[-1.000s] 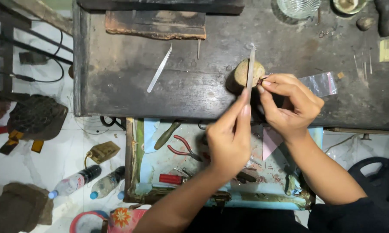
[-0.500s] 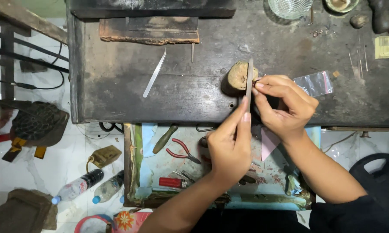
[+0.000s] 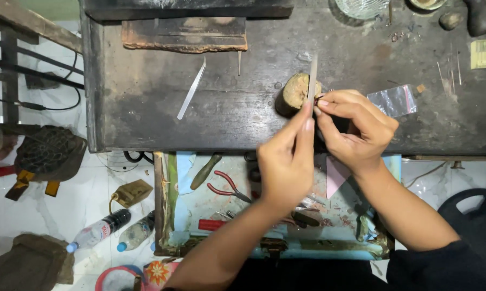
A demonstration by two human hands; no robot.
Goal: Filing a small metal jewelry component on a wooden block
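Note:
My left hand [image 3: 287, 161] grips a thin flat metal file [image 3: 312, 75] upright, index finger stretched along it. My right hand [image 3: 356, 129] pinches a tiny piece between thumb and fingertips at the file's edge; the piece is too small to make out. Both hands meet at a round wooden peg block [image 3: 294, 91] on the dark, worn workbench [image 3: 173, 124].
Long tweezers [image 3: 191, 89] and a rusty flat slab [image 3: 184, 33] lie on the bench at left; a small clear plastic bag [image 3: 395, 100] at right. An open drawer [image 3: 200, 215] below holds red-handled pliers [image 3: 226, 187]. Plastic bottles [image 3: 100, 230] lie on the tiled floor.
Both hands and the file have held their place at the wooden block; the file has shifted only slightly against the pinched piece.

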